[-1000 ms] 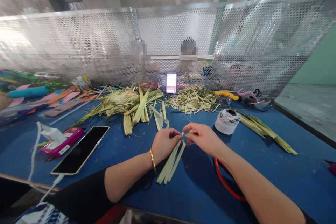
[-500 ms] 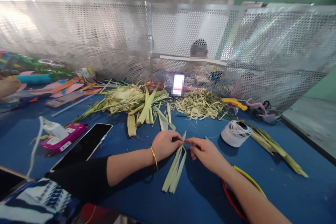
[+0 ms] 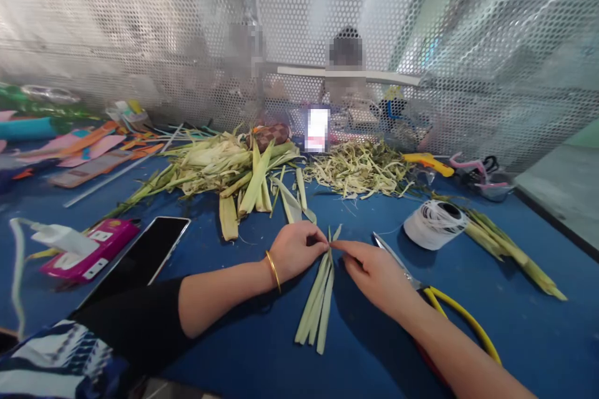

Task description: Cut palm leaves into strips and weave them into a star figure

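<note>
Pale green strips of what look like corn husk [image 3: 314, 302] are bunched at the top and fan out toward me on the blue table. My left hand [image 3: 297, 252] is closed in a pinch on their gathered upper end. My right hand [image 3: 374, 271] reaches in from the other side, its index fingertip at the same spot and its other fingers curled under; whatever they hold is hidden. Below my right forearm lie scissors [image 3: 397, 262] with yellow and red handles, partly covered. A spool of white thread [image 3: 428, 227] stands to the right of my right hand.
Behind my hands lie a heap of husks [image 3: 210, 165] and a pile of thin shreds [image 3: 358, 168], before a perforated metal screen [image 3: 163, 31]. At left are a phone [image 3: 140, 255] and a magenta power strip [image 3: 98, 249]; at right, more husk stalks [image 3: 519, 255].
The view has tilted down and closer. More of the scissors shows beside my right forearm. The strips' lower ends are more spread, while both hands stay at the bunched top.
</note>
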Demonstrator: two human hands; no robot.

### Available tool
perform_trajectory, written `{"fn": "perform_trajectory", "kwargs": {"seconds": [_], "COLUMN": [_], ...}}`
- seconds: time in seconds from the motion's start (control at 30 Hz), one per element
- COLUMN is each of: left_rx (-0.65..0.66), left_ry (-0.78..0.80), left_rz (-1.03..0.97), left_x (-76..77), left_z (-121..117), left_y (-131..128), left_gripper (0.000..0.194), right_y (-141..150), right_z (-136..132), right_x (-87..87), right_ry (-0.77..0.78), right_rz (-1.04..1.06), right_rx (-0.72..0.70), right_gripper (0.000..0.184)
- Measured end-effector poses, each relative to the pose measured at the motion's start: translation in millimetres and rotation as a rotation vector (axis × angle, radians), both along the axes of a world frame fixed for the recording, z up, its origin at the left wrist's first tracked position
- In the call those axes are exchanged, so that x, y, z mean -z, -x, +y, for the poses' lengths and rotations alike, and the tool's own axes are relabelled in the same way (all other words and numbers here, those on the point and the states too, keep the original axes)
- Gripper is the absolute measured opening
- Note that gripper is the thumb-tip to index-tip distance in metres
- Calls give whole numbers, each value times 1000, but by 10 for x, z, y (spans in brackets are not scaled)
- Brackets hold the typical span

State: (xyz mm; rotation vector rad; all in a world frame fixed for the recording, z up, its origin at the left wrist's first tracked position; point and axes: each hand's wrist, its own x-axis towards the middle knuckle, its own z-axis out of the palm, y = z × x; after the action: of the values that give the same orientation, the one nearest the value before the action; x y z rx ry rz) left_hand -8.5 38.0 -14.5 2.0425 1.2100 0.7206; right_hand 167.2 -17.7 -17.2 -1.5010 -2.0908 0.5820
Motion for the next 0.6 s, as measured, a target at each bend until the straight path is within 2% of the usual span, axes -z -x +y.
{"fn": "perform_trajectory", "kwargs": {"seconds": [0.13,0.3,0.4,0.6], "left_rx": [-17,26,34,65], "left_ry": [59,400,543,672], "left_rz": [-90,-270,-342,-472], "left_x": [0,-21,-65,-108], "left_z": [-10,-29,-23,-23], "left_y": [-20,-59,-82,-126], "left_gripper": [7,9,7,6], "right_y": [7,11,2,-23], "right_z": [4,-2,2,15], "right_x": [2,-21,-21,-22], "right_ry": [9,21,51,70], "right_rz": [-45,-39,-7,-14], "right_rx": [6,-12,19,4], "right_gripper": [41,39,35,28]}}
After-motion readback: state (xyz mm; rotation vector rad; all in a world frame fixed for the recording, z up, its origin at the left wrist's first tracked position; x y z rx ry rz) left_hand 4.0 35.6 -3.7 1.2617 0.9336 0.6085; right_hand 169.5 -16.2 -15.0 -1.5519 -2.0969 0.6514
